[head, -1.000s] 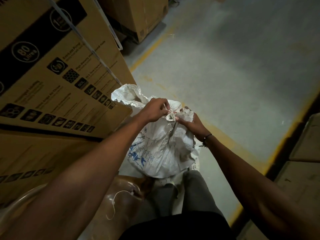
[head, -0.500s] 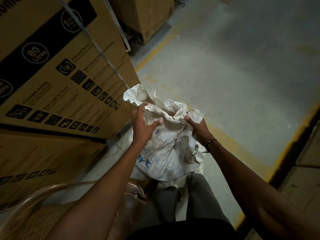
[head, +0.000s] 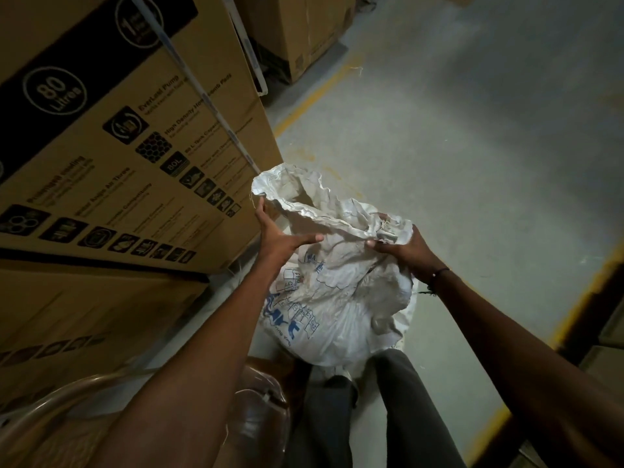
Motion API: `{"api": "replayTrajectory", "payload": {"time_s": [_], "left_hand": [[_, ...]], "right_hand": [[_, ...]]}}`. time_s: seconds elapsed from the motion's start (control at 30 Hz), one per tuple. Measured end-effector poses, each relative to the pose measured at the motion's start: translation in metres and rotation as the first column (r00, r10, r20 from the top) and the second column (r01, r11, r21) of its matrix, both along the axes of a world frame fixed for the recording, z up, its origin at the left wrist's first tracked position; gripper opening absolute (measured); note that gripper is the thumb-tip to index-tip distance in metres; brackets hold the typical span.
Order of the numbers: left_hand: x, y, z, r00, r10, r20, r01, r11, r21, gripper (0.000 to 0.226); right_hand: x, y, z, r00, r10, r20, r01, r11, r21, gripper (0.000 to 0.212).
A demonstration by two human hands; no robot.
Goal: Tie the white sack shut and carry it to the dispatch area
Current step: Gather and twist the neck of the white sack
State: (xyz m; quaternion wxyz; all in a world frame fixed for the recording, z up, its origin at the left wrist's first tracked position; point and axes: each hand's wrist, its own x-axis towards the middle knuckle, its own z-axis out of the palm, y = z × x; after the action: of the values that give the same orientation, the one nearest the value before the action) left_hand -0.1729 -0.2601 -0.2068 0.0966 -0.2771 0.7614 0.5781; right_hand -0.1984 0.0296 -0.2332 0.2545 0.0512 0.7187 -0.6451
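Observation:
The white sack (head: 341,298), crumpled woven plastic with blue print, stands on the floor in front of my legs. Its mouth gapes open at the upper left, the rim loose and wrinkled. My left hand (head: 278,236) is at the left side of the rim, thumb stretched across the front of the cloth and fingers reaching up behind the edge. My right hand (head: 403,246) grips the bunched right corner of the mouth, where a small knotted wad of cloth sticks up.
Tall cardboard cartons (head: 111,157) with black printed icons stand close on the left. More cartons (head: 304,32) sit further back. Grey concrete floor (head: 472,146) with yellow lines stretches ahead and right. A clear plastic-wrapped object (head: 256,417) lies by my left leg.
My left hand let go of the gathered neck and moved left to the sack's rim. The mouth, pinched together a second ago, has spread open. My right hand kept its hold.

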Motion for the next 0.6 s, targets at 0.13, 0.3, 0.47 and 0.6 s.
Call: {"api": "replayTrajectory", "payload": {"time_s": [0.13,0.3,0.47,0.6], "left_hand": [[-0.022,-0.016,-0.012,1.0,0.021,0.001,-0.021,0.999,0.03,0.162],[-0.047,-0.034,-0.022,0.997,-0.064,0.037,0.063,0.998,0.028,0.156],[-0.056,-0.03,-0.025,0.984,-0.174,0.03,0.174,0.985,-0.002,0.16],[-0.054,-0.026,-0.034,0.979,-0.194,-0.058,0.198,0.977,0.073,0.149]], "right_hand": [[-0.01,0.003,-0.016,0.996,-0.004,0.091,0.014,0.993,-0.115,0.059],[-0.014,-0.001,-0.033,0.992,-0.07,0.108,0.091,0.976,-0.196,0.05],[-0.023,-0.009,-0.042,0.977,-0.176,0.124,0.198,0.96,-0.198,0.046],[-0.031,-0.021,-0.045,0.954,-0.265,0.139,0.288,0.94,-0.181,0.052]]}}
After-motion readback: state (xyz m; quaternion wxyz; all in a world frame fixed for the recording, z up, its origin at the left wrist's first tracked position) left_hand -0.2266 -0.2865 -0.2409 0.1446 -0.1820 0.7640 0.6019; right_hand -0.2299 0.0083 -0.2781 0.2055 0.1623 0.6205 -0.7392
